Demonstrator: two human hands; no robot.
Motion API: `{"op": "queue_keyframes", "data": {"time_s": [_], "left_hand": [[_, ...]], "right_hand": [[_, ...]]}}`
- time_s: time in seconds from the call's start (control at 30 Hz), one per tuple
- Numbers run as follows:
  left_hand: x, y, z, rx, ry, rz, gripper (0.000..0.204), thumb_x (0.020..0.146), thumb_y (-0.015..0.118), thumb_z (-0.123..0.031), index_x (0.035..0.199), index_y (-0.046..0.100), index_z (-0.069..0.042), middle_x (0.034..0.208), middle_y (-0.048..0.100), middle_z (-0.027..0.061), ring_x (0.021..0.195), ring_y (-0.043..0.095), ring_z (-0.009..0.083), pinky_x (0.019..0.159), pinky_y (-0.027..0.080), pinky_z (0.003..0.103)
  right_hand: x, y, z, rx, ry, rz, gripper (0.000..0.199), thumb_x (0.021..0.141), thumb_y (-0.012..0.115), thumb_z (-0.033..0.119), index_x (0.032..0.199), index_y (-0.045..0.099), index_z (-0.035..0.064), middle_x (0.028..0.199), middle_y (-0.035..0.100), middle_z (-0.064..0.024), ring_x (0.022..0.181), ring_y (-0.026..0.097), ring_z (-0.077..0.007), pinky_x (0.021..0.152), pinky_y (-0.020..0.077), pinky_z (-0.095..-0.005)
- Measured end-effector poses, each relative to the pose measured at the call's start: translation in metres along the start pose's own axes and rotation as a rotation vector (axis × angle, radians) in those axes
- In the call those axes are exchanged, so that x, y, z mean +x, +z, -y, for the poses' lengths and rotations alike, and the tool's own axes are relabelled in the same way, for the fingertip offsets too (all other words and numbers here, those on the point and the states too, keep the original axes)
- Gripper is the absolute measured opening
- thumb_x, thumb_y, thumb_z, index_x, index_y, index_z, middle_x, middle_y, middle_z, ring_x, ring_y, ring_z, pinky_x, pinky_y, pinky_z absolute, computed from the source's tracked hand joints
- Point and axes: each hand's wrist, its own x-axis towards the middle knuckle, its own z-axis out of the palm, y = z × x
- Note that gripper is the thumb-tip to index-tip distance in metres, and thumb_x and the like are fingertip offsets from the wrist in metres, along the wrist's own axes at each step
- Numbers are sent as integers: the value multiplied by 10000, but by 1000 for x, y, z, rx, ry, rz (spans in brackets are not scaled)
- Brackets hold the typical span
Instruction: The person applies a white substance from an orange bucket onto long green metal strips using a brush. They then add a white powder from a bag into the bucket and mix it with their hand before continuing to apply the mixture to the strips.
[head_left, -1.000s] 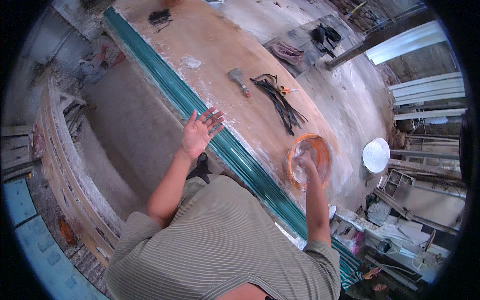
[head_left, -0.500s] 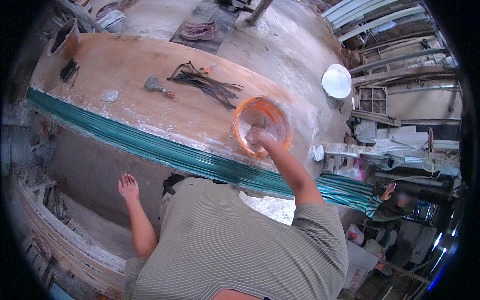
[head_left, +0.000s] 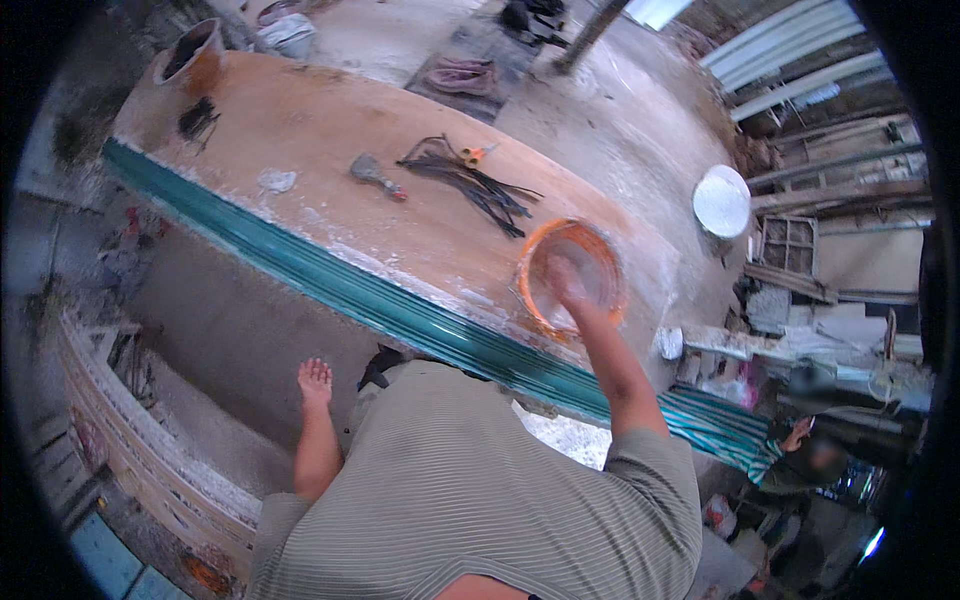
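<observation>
Your right hand (head_left: 565, 285) is down inside the orange bowl (head_left: 570, 275), fingers loosely spread and resting on its pale inner surface, clamped on nothing that shows. The bowl stands on the brown hull (head_left: 330, 150), close to its teal edge (head_left: 400, 310) and toward its right end. Your left hand (head_left: 315, 380) hangs open and empty below that edge, fingers apart, touching nothing. Further along the hull lie a bundle of black strips (head_left: 470, 185), a scraper (head_left: 375, 175) and a white scrap (head_left: 277, 181). A white disc (head_left: 722, 201) lies on the floor beyond the hull's right end.
</observation>
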Motion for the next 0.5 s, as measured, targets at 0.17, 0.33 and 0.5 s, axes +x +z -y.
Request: {"op": "queue_keyframes", "data": {"time_s": [0.17, 0.33, 0.5], "left_hand": [[5, 3, 3, 32, 16, 52, 544, 961, 523, -503, 1349, 506, -121, 1293, 548, 42, 1132, 544, 257, 1023, 411, 415], [9, -3, 14, 65, 13, 31, 544, 959, 531, -494, 1354, 501, -121, 1259, 558, 46, 1079, 553, 251, 965, 430, 410], [9, -21, 27, 103, -12, 32, 545, 961, 525, -490, 1360, 499, -119, 1255, 559, 48, 1050, 561, 252, 940, 437, 404]], "right_hand": [[-15, -26, -17, -928, -512, 384, 204, 854, 533, 130, 949, 670, 12, 962, 679, -218, 867, 646, -372, 808, 503, -479], [-26, -18, 2, -653, -261, 618, 190, 785, 609, 129, 912, 691, 15, 932, 696, -207, 815, 676, -338, 744, 538, -424], [2, -14, 22, 16, 245, 387, 323, 794, 651, 184, 1064, 659, 9, 1013, 677, -184, 904, 654, -296, 810, 512, -415]]}}
